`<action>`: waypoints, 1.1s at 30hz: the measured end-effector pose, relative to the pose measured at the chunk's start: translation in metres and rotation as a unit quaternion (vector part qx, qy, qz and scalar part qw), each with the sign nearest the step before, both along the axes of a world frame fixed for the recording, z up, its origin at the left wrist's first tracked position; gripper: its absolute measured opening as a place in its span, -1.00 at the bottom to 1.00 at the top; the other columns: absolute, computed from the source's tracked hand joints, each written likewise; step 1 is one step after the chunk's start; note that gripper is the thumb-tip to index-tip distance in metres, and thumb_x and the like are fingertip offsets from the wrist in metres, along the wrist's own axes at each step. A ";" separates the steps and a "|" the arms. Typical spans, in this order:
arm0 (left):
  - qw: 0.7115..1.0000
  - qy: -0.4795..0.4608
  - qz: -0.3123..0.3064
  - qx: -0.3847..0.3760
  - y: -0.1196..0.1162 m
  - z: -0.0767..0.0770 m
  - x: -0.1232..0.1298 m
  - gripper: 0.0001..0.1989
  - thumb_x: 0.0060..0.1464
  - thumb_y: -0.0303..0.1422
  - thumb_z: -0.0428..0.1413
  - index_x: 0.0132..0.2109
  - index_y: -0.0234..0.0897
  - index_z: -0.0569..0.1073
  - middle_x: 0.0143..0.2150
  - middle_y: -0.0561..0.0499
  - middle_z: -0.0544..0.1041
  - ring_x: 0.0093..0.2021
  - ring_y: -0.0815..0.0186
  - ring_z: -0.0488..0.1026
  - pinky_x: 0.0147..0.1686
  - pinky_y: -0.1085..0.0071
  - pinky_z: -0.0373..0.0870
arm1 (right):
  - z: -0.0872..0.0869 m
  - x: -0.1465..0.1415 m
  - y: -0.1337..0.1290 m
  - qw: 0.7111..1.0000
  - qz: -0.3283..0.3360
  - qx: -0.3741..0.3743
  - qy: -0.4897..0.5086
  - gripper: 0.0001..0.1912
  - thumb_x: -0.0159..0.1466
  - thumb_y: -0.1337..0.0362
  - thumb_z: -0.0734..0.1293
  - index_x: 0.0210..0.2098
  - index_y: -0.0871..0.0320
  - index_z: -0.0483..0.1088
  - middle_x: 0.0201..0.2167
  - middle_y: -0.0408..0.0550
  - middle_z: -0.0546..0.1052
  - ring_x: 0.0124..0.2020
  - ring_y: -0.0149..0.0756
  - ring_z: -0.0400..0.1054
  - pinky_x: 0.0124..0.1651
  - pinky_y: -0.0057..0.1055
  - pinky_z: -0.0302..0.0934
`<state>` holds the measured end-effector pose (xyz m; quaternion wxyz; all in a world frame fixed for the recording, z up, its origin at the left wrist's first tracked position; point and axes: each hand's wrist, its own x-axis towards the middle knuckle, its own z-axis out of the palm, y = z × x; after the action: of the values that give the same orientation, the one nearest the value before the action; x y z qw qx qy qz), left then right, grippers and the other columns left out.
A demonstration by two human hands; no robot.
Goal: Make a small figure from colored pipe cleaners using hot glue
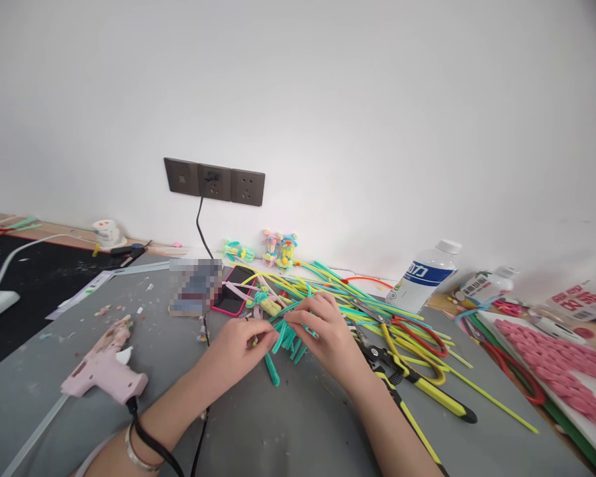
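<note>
My left hand (pixel 246 341) is closed in a pinch on a teal pipe cleaner (pixel 279 339), low over the grey table. Just to its right, my right hand (pixel 325 328) curls over the same spot, thumb and fingers pinched together on the teal pipe cleaner. Short cut teal pieces (pixel 298 350) lie bunched beneath the fingertips, and one thicker teal piece (pixel 272 371) points toward me. Behind my hands lies a small yellow and teal pipe-cleaner figure (pixel 265 301). The exact spot where the fingertips meet is partly hidden.
Long yellow and teal pipe cleaners (pixel 357 291) spread behind and right, with scissors (pixel 430 338) and yellow-black pliers (pixel 427 391). A pink glue gun (pixel 102 368) lies left, its cord beside my forearm. A phone (pixel 233 291), small figures (pixel 279 248) and a bottle (pixel 422 278) stand farther back.
</note>
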<state>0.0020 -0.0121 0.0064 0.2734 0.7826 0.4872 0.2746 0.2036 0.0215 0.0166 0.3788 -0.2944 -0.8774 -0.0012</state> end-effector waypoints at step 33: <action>0.957 -0.273 0.061 -0.076 0.001 0.005 0.000 -0.76 0.15 -0.21 0.10 -0.36 -0.29 0.49 -0.50 0.06 0.42 -0.45 0.36 0.35 -0.44 0.49 0.27 | -0.008 -0.023 -0.017 0.970 0.034 -0.167 0.173 -0.88 0.34 0.39 0.23 -0.24 0.12 0.40 -0.38 -0.07 0.48 -0.36 -0.32 0.40 -0.31 -0.42 0.29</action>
<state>0.0021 -0.0109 0.0118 0.4376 0.6231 0.4606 0.4562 0.1803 0.0050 0.0086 0.4702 -0.3191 -0.7958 0.2092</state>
